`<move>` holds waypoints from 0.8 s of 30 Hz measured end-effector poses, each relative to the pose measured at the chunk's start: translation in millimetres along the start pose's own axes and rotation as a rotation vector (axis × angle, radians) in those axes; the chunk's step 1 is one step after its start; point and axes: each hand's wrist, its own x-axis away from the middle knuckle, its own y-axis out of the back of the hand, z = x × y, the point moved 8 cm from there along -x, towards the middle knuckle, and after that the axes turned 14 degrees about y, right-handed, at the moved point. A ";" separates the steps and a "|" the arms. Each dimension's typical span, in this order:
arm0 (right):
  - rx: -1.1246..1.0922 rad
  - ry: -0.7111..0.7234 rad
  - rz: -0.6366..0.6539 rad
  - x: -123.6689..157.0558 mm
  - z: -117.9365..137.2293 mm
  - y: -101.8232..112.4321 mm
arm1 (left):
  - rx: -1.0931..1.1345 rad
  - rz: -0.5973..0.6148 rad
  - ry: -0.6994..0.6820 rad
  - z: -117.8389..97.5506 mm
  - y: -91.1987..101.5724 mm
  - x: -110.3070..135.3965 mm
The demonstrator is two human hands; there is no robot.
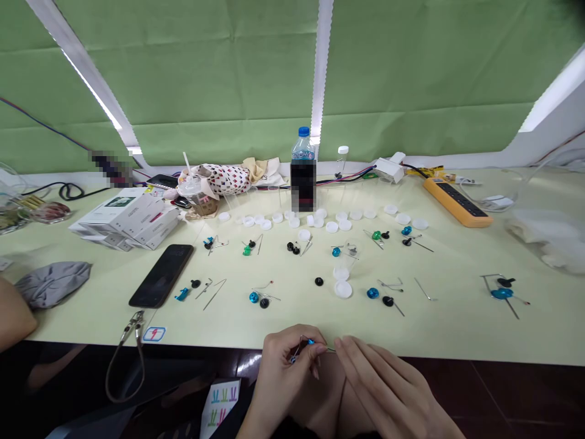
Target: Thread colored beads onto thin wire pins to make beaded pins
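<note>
Close to the table's front edge, my left hand [295,360] is closed, pinching a small blue metal part [311,342] with thin bent wire beside it. My right hand [381,378] is beside it, fingers pressed together and their tips at a thin rod [331,349] between the two hands. Its thumb is hidden. On the table beyond lie small sets of parts: a blue round piece [373,293], a black disc [319,281], a green piece [247,250] and an L-shaped metal rod [425,289]. A clear vial [350,251] stands near several white caps [342,289].
A phone [161,275] and stacked white boxes [125,219] are at left. A dark drink bottle [303,177], a cup [198,198] and an orange power strip [457,202] line the back. A corded strap [125,366] hangs over the front edge. Another person's arm [13,308] rests at far left.
</note>
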 end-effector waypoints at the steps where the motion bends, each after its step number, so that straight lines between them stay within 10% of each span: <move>1: 0.005 0.012 -0.025 0.0 1.0 1.5 | 0.003 0.003 -0.001 0.2 -0.6 0.4; 24: -0.468 -0.518 -0.136 11.8 -22.8 -24.7 | -0.029 -0.005 -0.001 7.9 -0.6 -3.5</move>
